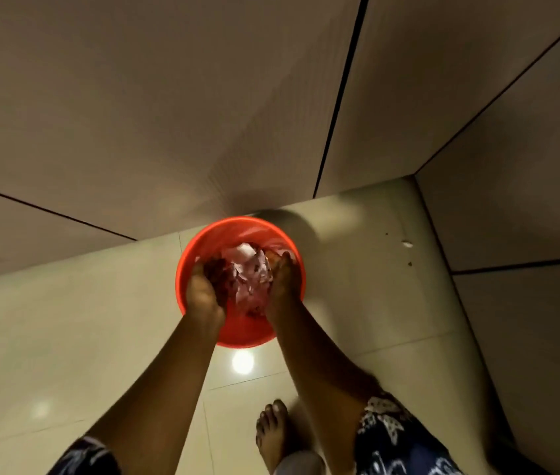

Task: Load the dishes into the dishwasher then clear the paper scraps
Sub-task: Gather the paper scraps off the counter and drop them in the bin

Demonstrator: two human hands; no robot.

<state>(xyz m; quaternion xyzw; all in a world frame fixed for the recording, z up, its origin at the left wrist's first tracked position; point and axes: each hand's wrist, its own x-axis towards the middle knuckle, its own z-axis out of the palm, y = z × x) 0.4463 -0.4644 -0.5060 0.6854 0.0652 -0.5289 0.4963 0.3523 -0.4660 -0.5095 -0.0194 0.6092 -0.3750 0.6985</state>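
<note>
Cupping paper scraps [252,273] over red bin [245,333]

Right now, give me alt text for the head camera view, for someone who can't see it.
The person's left hand and right hand hold a crumpled wad of paper scraps between them over the mouth of a round red bin. The bin stands on a pale tiled floor beside a wall, with one small white scrap lying on the floor to its right.

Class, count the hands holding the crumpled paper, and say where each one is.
2. The left hand grips the left side of the crumpled paper; the right hand grips its right side, both over the red bin.
</note>
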